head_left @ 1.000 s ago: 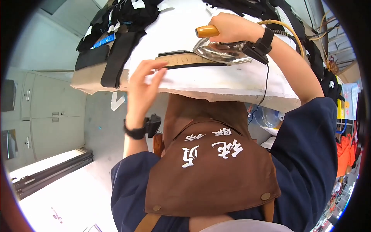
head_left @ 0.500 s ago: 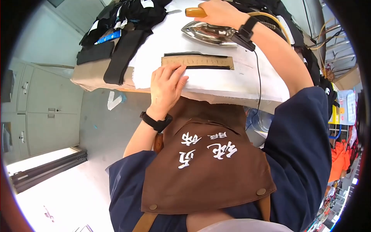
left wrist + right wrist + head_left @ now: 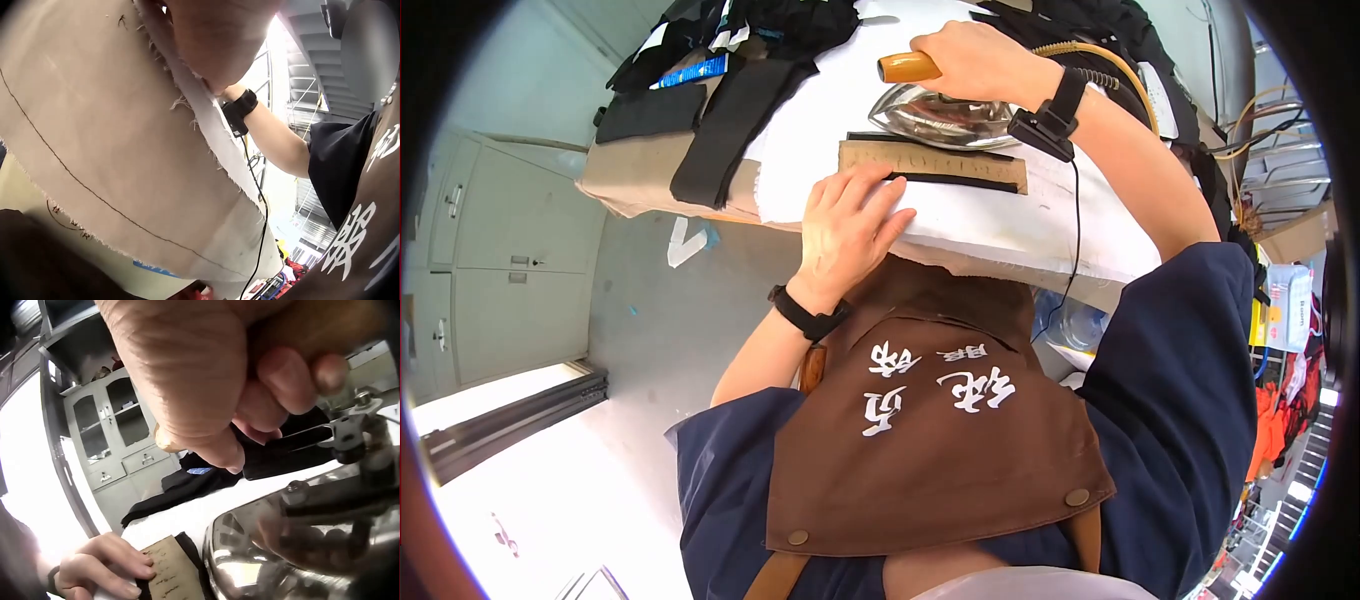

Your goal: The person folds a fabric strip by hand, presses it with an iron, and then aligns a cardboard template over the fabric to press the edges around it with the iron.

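Observation:
My right hand [image 3: 985, 65] grips the wooden handle [image 3: 908, 68] of a shiny metal iron [image 3: 940, 118]. The iron overlaps the far edge of a black fabric strip [image 3: 960, 182] in the head view. On that strip lies a tan card template [image 3: 940, 163] with marks along it; black fabric shows along both long sides. My left hand [image 3: 847, 225] rests with its fingertips on the left end of the template and strip, fingers slightly bent. In the right wrist view, the left fingers [image 3: 112, 562] press at the template's edge, close to the iron's tip.
White cloth covers the ironing table [image 3: 960, 225]. Black fabric pieces [image 3: 740, 130] lie at the left, with a blue packet [image 3: 690, 72] among them. More black garments [image 3: 1100, 30] lie at the far right. A yellow hose [image 3: 1120, 60] runs behind the iron. A thin black cable [image 3: 1077, 220] hangs from the right wrist.
My left hand came down onto the template's left end. The iron lifted off the template and shifted left and away, then came back to its far edge.

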A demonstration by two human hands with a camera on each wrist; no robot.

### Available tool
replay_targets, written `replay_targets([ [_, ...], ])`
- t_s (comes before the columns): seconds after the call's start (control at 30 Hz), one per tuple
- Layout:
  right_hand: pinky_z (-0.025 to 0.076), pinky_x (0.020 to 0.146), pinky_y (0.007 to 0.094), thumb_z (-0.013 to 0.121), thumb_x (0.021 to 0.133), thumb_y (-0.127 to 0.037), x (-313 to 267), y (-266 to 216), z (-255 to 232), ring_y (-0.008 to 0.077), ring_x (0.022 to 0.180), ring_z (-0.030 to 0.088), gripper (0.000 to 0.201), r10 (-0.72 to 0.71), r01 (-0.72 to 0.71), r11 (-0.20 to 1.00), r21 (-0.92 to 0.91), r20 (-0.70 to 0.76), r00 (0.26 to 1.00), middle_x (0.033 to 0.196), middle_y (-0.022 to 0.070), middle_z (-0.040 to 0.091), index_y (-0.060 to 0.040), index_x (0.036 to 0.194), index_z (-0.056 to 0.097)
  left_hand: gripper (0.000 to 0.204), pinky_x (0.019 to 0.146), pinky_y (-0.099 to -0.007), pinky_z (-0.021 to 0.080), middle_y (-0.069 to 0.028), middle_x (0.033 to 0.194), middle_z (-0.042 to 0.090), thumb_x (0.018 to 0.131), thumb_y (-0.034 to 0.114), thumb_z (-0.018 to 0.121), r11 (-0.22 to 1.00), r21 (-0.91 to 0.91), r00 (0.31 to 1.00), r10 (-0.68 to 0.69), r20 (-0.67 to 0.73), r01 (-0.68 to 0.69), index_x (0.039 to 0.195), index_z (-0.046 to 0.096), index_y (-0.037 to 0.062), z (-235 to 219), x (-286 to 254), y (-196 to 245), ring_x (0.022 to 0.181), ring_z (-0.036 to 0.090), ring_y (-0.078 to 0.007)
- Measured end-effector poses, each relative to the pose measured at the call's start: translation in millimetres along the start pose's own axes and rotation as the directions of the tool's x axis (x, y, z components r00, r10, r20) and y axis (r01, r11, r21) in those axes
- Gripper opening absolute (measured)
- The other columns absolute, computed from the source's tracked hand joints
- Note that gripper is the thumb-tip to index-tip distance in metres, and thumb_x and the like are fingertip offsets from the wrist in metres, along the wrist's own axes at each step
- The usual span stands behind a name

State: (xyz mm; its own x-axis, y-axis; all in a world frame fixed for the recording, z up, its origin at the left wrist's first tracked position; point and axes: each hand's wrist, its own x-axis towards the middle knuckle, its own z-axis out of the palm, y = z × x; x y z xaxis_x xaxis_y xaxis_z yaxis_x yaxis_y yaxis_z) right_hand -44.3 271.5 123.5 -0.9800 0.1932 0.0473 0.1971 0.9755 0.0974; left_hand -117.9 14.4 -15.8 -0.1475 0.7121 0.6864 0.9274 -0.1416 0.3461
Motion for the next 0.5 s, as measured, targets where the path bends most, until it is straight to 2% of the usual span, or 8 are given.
replay_targets([
  [0.13, 0.060, 0.084, 0.0489, 0.078, 0.092, -0.028, -5, -6, -5, 0.0413, 0.092, 0.075, 0.038, -0.004, 0.003, 1.000, 0.023, 0.051, 0.999, 0.094, 0.0235, 0.077, -0.0023, 0.120, 0.074, 0.031, 0.096, -0.0422, 0.050, -0.0027, 0.124, 0.070, 0.088, 0.028, 0.084, 1.000, 0.020, 1.000, -0.005, 0.005, 0.005, 0.115, 0.076, 0.0145, 0, 0, -1, 0.114, 0.065, -0.0261],
  [0.2, 0.060, 0.082, 0.0494, 0.077, 0.093, -0.032, -9, -7, -3, 0.0398, 0.089, 0.076, 0.029, -0.043, 0.043, 0.999, 0.028, 0.018, 0.999, 0.092, 0.0203, 0.077, -0.0055, 0.107, 0.076, 0.031, 0.096, -0.0422, 0.050, -0.0027, 0.124, 0.070, 0.088, 0.028, 0.084, 1.000, 0.019, 1.000, -0.007, 0.001, 0.007, 0.115, 0.076, 0.0144, 1, 0, -1, 0.114, 0.065, -0.0261],
  [0.4, 0.060, 0.082, 0.0486, 0.075, 0.091, -0.024, -11, -10, -5, 0.0393, 0.087, 0.076, 0.024, -0.089, 0.087, 0.996, 0.030, 0.067, 0.994, 0.091, 0.0197, 0.077, -0.0047, 0.104, 0.075, 0.029, 0.096, -0.0416, 0.050, -0.0035, 0.122, 0.070, 0.089, 0.024, 0.083, 0.999, -0.020, 0.999, -0.034, 0.014, 0.035, 0.115, 0.075, 0.0116, -5, 7, 0, 0.113, 0.065, -0.0284],
  [0.47, 0.060, 0.081, 0.0484, 0.075, 0.091, -0.023, -11, -10, -6, 0.0393, 0.087, 0.076, 0.023, -0.091, 0.089, 0.995, 0.035, 0.061, 0.994, 0.090, 0.0195, 0.077, -0.0048, 0.106, 0.076, 0.029, 0.094, -0.0418, 0.051, -0.0046, 0.118, 0.069, 0.090, 0.020, 0.082, 0.980, -0.124, 0.982, -0.165, -0.091, 0.153, 0.116, 0.076, 0.0097, -8, 19, -6, 0.108, 0.064, -0.0305],
  [0.5, 0.060, 0.081, 0.0483, 0.074, 0.091, -0.022, -12, -11, -6, 0.0393, 0.087, 0.076, 0.023, -0.087, 0.084, 0.996, 0.041, 0.065, 0.994, 0.090, 0.0192, 0.078, -0.0050, 0.107, 0.076, 0.029, 0.094, -0.0418, 0.051, -0.0046, 0.118, 0.069, 0.090, 0.020, 0.082, 0.981, -0.118, 0.982, -0.167, -0.090, 0.156, 0.116, 0.076, 0.0097, -11, 24, -12, 0.108, 0.064, -0.0305],
])
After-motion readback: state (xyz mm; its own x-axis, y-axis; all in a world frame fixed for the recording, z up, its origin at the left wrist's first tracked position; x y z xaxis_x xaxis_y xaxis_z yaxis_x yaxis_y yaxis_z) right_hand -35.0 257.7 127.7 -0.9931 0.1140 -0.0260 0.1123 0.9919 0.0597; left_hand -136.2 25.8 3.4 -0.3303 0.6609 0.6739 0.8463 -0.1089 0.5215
